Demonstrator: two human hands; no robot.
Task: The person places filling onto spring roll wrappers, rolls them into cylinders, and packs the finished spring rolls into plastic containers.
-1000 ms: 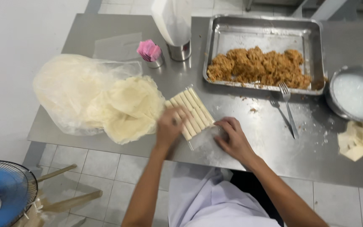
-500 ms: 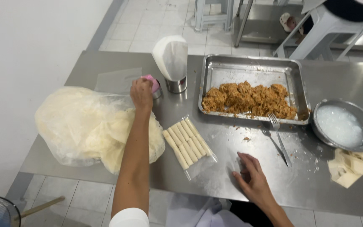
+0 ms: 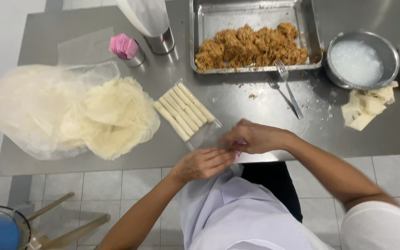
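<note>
Both my hands are pinched together on a small pink piece at the near edge of the steel table: my left hand holds it from below with fingers closed, my right hand closes on it from above, and I cannot tell just what the pink thing is, since my fingers hide most of it. Just beyond my hands lies the clear bag of rolled sticks, a neat row already wrapped and packed, its open end pointing toward me and not yet sealed, as far as I can judge. To the left sits the heap of thin round wrappers on a loose plastic sheet, a good many unused. Farther back stands a small metal cup of pink pieces and a taller metal cup. The steel tray holds plenty of brown shredded filling, a fork lies by it, and a bowl of white paste sits to the right, so much rolling looks left
</note>
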